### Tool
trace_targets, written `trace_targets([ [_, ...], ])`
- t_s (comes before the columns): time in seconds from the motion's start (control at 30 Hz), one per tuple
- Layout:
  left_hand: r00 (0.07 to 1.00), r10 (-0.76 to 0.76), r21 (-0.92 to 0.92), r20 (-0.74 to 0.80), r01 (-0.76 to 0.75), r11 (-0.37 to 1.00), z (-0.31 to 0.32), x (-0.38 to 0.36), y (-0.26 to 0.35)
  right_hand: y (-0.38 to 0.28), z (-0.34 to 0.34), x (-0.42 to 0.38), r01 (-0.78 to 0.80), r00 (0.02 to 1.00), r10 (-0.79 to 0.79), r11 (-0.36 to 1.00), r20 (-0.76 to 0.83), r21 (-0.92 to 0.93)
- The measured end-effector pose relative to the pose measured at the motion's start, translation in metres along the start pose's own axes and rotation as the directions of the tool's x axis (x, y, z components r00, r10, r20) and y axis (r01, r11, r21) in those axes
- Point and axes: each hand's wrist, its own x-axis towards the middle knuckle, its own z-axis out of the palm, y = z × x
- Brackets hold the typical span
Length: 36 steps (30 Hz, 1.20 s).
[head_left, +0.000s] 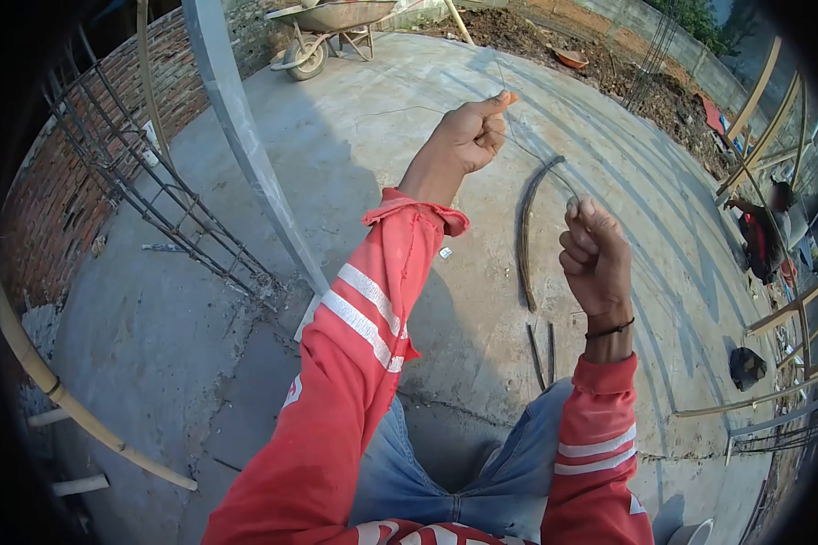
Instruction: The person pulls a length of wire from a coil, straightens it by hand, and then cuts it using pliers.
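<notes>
My left hand is raised over the concrete floor, its fingers closed on a thin wire. The same wire runs down to the right, where my right hand pinches it between thumb and forefinger. Another thin strand sticks out to the left of my left hand. A curved bundle of dark wire lies on the floor between and below the hands. Two short dark rods lie just under the bundle, near my knees.
A metal post and a rebar cage stand at the left by a brick wall. A wheelbarrow is at the top. Bamboo lies lower left. At the right a person is near wooden poles and a dark object.
</notes>
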Motion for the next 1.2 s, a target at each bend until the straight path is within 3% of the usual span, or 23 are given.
trace_targets([
  [0.1, 0.999, 0.041, -0.03, 0.008, -0.041, 0.999, -0.005, 0.0, 0.006, 0.007, -0.004, 0.008, 0.068, 0.982, -0.039, 0.986, -0.183, 0.152],
  [0.17, 0.998, 0.049, -0.015, 0.029, -0.049, 0.999, -0.006, 0.001, 0.006, 0.019, -0.017, 0.013, -0.063, 0.916, -0.013, 0.982, -0.401, -0.177],
  [0.2, 0.997, 0.073, 0.037, 0.0, -0.073, 0.997, -0.005, 0.002, 0.003, 0.021, -0.015, 0.013, -0.063, 0.916, -0.013, 0.982, -0.401, -0.177],
  [0.23, 0.995, 0.099, 0.091, -0.028, -0.096, 0.991, -0.003, 0.003, 0.002, 0.023, -0.01, 0.013, -0.157, 0.92, -0.087, 0.812, -0.383, -0.562],
  [0.27, 0.995, 0.101, 0.091, -0.027, -0.098, 0.991, -0.003, 0.003, 0.002, 0.024, -0.007, 0.013, -0.225, 0.931, -0.146, 0.492, -0.334, -0.841],
  [0.3, 0.996, 0.083, 0.116, -0.028, -0.079, 0.99, -0.007, 0.004, 0.002, 0.027, -0.006, 0.013, -0.224, 0.932, -0.146, 0.491, -0.333, -0.842],
  [0.4, 0.998, 0.057, 0.141, -0.017, -0.054, 0.989, -0.018, 0.006, -0.001, 0.029, 0.003, 0.008, 0.018, 0.982, 0.127, 0.671, 0.139, -0.741],
  [0.43, 0.999, 0.043, 0.145, -0.001, -0.043, 0.989, -0.021, 0.006, -0.001, 0.024, 0.005, 0.007, 0.018, 0.982, 0.128, 0.672, 0.14, -0.741],
  [0.5, 0.998, 0.063, 0.111, -0.019, -0.06, 0.992, -0.023, 0.006, 0.001, 0.014, 0.004, 0.005, -0.059, 0.99, 0.1, 0.938, 0.104, -0.342],
  [0.63, 0.994, 0.108, -0.019, -0.021, -0.108, 0.994, -0.02, 0.001, 0.007, 0.023, -0.012, 0.015, 0.109, 0.99, -0.107, 0.994, -0.093, 0.012],
  [0.7, 0.994, 0.103, -0.017, -0.028, -0.104, 0.994, -0.018, 0.002, 0.005, 0.027, -0.017, 0.018, -0.031, 0.92, -0.083, 0.959, -0.383, -0.282],
  [0.73, 0.995, 0.095, -0.011, -0.034, -0.095, 0.995, -0.018, 0.002, 0.004, 0.034, -0.018, 0.021, -0.031, 0.921, -0.083, 0.958, -0.382, -0.284],
  [0.77, 0.995, 0.095, -0.014, -0.033, -0.095, 0.995, -0.018, 0.002, 0.005, 0.043, -0.018, 0.025, -0.079, 0.907, -0.228, 0.734, -0.354, -0.675],
  [0.8, 0.995, 0.09, 0.006, -0.037, -0.09, 0.996, -0.019, 0.004, 0.004, 0.046, -0.013, 0.026, -0.134, 0.9, -0.346, 0.36, -0.266, -0.923],
  [0.83, 0.996, 0.084, 0.027, -0.041, -0.083, 0.996, -0.02, 0.006, 0.003, 0.045, -0.01, 0.024, -0.136, 0.898, -0.348, 0.359, -0.268, -0.923],
  [0.9, 0.997, 0.064, 0.056, -0.045, -0.061, 0.997, -0.025, 0.007, 0.001, 0.037, -0.002, 0.018, -0.076, 0.993, 0.111, 0.413, -0.032, -0.908],
  [0.93, 0.997, 0.048, 0.085, -0.055, -0.043, 0.995, -0.029, 0.007, 0.001, 0.035, 0.001, 0.015, -0.069, 0.975, 0.21, 0.58, 0.067, -0.812],
  [0.97, 0.997, 0.05, 0.085, -0.057, -0.045, 0.995, -0.032, 0.008, 0.001, 0.028, 0.004, 0.012, -0.068, 0.975, 0.212, 0.58, 0.07, -0.812],
  [1.03, 0.998, 0.034, 0.032, -0.06, -0.032, 0.999, -0.033, 0.007, 0.001, 0.014, 0.007, 0.007, -0.114, 0.953, 0.242, 0.842, 0.182, -0.527],
  [1.07, 0.998, 0.033, 0.033, -0.059, -0.031, 0.999, -0.033, 0.008, 0.003, 0.014, 0.001, 0.007, -0.114, 0.953, 0.242, 0.842, 0.181, -0.527],
  [1.1, 0.998, 0.038, -0.044, -0.043, -0.039, 0.998, -0.032, 0.008, 0.005, 0.016, -0.006, 0.008, -0.09, 0.975, 0.115, 0.987, 0.192, -0.134],
  [1.13, 0.999, 0.044, -0.12, -0.026, -0.047, 0.992, -0.031, 0.008, 0.008, 0.018, -0.01, 0.01, -0.036, 0.988, -0.007, 0.96, 0.152, 0.279],
  [1.2, 0.998, 0.068, -0.128, -0.019, -0.07, 0.989, -0.029, 0.006, 0.012, 0.02, -0.015, 0.016, 0.023, 0.996, -0.056, 0.915, 0.069, 0.403],
])
